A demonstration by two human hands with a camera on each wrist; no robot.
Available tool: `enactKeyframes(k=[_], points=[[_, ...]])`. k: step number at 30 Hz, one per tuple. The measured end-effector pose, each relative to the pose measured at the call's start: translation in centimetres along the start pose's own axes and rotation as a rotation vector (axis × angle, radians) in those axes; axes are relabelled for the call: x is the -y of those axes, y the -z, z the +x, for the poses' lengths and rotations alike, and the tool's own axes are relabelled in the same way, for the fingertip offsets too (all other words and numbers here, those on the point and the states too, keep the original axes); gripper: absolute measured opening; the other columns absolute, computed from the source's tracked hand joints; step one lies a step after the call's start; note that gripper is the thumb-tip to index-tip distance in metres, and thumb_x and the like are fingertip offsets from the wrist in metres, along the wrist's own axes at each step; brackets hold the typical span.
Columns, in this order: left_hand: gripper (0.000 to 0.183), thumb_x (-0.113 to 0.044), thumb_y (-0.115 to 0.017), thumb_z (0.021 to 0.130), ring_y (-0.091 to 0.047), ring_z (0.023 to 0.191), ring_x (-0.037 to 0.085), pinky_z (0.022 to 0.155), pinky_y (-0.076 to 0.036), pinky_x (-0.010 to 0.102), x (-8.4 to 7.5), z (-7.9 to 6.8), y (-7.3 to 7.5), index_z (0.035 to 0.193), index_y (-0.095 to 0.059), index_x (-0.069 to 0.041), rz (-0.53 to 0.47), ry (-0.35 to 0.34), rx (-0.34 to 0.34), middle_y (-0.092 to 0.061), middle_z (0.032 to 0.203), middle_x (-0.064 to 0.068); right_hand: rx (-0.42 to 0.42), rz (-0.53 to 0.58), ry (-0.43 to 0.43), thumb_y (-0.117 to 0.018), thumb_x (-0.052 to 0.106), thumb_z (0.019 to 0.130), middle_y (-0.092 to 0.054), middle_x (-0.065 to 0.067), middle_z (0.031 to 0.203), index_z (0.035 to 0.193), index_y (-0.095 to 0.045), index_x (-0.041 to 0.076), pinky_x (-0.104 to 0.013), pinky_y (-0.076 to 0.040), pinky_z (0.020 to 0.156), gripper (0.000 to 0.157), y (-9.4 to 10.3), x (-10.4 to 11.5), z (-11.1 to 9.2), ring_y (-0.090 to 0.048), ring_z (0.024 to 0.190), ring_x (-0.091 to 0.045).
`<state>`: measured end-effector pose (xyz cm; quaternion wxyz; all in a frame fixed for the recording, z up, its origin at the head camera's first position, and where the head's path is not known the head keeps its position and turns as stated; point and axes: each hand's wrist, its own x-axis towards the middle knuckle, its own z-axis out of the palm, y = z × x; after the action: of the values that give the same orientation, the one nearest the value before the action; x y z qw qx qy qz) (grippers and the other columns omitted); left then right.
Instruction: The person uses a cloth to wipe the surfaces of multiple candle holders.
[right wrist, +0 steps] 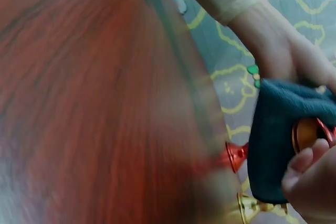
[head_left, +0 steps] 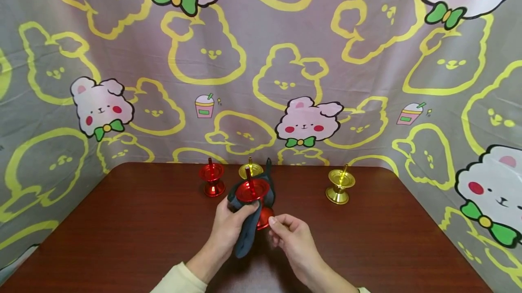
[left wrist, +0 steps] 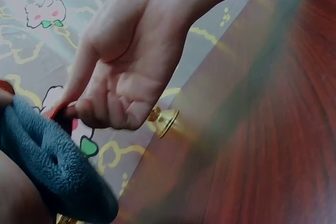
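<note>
A shiny red candle holder (head_left: 253, 189) with a spike on top is held above the table, slightly tilted. My left hand (head_left: 225, 227) grips it through a dark blue-green cloth (head_left: 247, 235), thumb over the cloth just below the upper dish. The cloth drapes around the stem and hangs down in front. My right hand (head_left: 294, 238) pinches the edge of the holder's base between thumb and fingers. In the right wrist view, the base's hollow golden underside (right wrist: 304, 136) faces the camera, beside the cloth (right wrist: 273, 145). The cloth hides much of the stem.
On the brown table (head_left: 134, 238) stand a second red candle holder (head_left: 213, 180) at the back left, a gold one (head_left: 249, 169) partly hidden behind the cloth, and another gold one (head_left: 340, 186) at the right. A patterned curtain (head_left: 244, 57) hangs behind the table and at its sides.
</note>
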<state>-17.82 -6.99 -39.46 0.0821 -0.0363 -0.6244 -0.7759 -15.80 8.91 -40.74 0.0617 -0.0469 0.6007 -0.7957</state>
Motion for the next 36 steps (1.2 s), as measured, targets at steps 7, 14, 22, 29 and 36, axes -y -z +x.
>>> enactKeyframes(k=[7, 14, 22, 29, 36], points=[[0.039, -0.012, -0.072, 0.088, -0.064, 0.085, 0.018, 0.076, -0.053, 0.027, -0.2, -0.2, -0.3, 0.122, -0.060, 0.002, -0.013, 0.012, -0.054, -0.069, 0.100, 0.008, -0.024, -0.040, 0.018, -0.065, 0.013, 0.098, -0.059, -0.002, 0.072, 0.089, -0.062, -0.001, -0.024, -0.046, 0.061, 0.017, -0.7, -0.3, -0.2, -0.052, 0.062, -0.011], [0.038, -0.010, -0.072, 0.086, -0.064, 0.087, 0.021, 0.078, -0.053, 0.028, -0.2, -0.3, 0.5, 0.120, -0.061, 0.003, -0.019, 0.028, 0.096, -0.068, 0.101, 0.010, 0.198, 0.167, -0.195, -0.058, 0.027, 0.102, -0.059, 0.002, 0.074, 0.090, -0.064, 0.011, -0.026, -0.045, 0.067, 0.021, 1.2, 0.6, 0.5, -0.051, 0.066, -0.011], [0.038, -0.011, -0.072, 0.085, -0.064, 0.090, 0.023, 0.078, -0.053, 0.030, -0.7, -0.5, 0.7, 0.120, -0.062, 0.001, -0.008, 0.001, 0.180, -0.068, 0.105, 0.012, 0.419, 0.309, -0.274, -0.048, 0.019, 0.107, -0.054, 0.006, 0.066, 0.093, -0.065, 0.012, -0.025, -0.044, 0.068, 0.022, 3.0, 1.0, 1.2, -0.048, 0.057, -0.008], [0.037, -0.012, -0.072, 0.086, -0.065, 0.090, 0.024, 0.080, -0.053, 0.031, -1.1, -0.6, 0.6, 0.120, -0.063, 0.001, -0.001, 0.010, 0.169, -0.069, 0.103, 0.013, 0.428, 0.306, -0.230, -0.050, 0.017, 0.107, -0.064, 0.005, 0.071, 0.093, -0.068, 0.012, -0.025, -0.048, 0.071, 0.023, 2.9, 0.9, 1.0, -0.058, 0.065, -0.005], [0.035, -0.011, -0.073, 0.085, -0.066, 0.089, 0.024, 0.080, -0.054, 0.031, -0.9, -0.5, 0.5, 0.117, -0.064, 0.001, 0.017, -0.002, 0.145, -0.069, 0.101, 0.012, 0.375, 0.214, -0.184, -0.055, 0.017, 0.105, -0.065, 0.004, 0.072, 0.084, -0.065, 0.014, -0.025, -0.052, 0.070, 0.023, 2.4, 0.7, 0.7, -0.061, 0.064, -0.007]])
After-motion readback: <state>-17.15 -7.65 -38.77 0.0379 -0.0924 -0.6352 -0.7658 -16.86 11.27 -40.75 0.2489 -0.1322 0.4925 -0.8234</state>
